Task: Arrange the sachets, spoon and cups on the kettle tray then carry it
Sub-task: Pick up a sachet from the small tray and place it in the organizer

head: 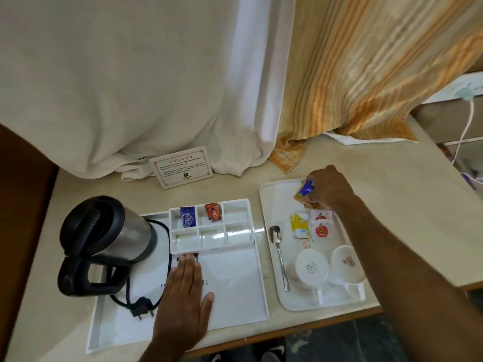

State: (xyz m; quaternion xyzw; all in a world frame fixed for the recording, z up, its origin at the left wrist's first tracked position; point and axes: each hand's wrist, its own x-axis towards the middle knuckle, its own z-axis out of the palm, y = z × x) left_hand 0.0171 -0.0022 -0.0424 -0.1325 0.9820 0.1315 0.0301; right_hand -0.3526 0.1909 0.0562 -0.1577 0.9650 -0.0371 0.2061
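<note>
Left hand (187, 286): lies flat, palm down, fingers spread and straight, on the bare floor of the kettle tray (235, 288); it holds nothing.
Right hand (328, 188): reaches to the far end of the second tray (269, 202), fingers pinched closed on a blue sachet (306, 188) together with some brownish packets under it.
Kettle tray: white, on the counter (366, 163) in front of me, with a block of six small compartments (211, 228) at its far side.
Kettle (104, 244): steel with a black lid and handle, standing on the left part of the kettle tray; its black cord and plug (142, 308) lie loose on the tray beside it.
Purple sachet (187, 217): in the far left compartment.
Red sachet (213, 211): in the far middle compartment; the other four look bare.
Yellow sachets (299, 226): on the second tray, just beside the red-and-white sachets (321, 228), near the right hand.
Spoon (281, 259): lying along the left side of the second tray, bowl at the far end.
Cups (311, 267): two white ones on the near end of the second tray, side by side, right of the spoon.
Card (181, 167): a printed notice standing at the back of the counter, against the white curtain (130, 87).
</note>
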